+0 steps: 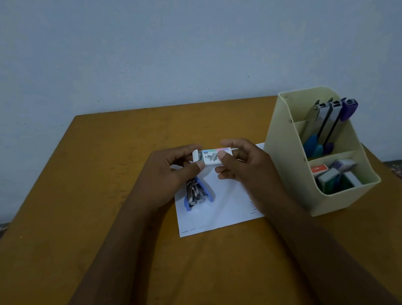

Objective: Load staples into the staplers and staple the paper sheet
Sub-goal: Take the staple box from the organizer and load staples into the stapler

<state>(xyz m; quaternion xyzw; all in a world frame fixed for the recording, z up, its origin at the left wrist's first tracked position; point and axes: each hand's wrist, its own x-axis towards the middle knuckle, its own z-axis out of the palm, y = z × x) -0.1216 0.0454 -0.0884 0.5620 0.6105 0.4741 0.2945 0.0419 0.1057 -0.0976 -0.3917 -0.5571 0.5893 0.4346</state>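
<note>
In the middle of the frame the person holds a small white staple box (211,158) in the air, just above the far edge of the paper sheet (226,206). The left hand (170,172) has curled fingers and pinches the left end of the box, where a flap stands open. The right hand (242,165) pinches the right part of the box, with the thumb on the printed front face and the other fingers behind. I judge that this box is very light and made of thin card, so it will bend if it is squeezed hard; a soft grip on the two short ends is enough. The staple strips inside are probably stiff but brittle, and they may break into pieces or slide out suddenly when the box is tipped, so it seems better to take a strip by its long sides. A little lower and to the left, the blue stapler (197,195) lies on the paper sheet with its metal channel showing, partly hidden under the left hand. It looks small, hard and somewhat smooth. At the right of the frame a cream organizer (291,168) stands on the orange-brown table (122,159); more staplers (323,122) stand in its back compartment and several small boxes (331,177) in the front one.
</note>
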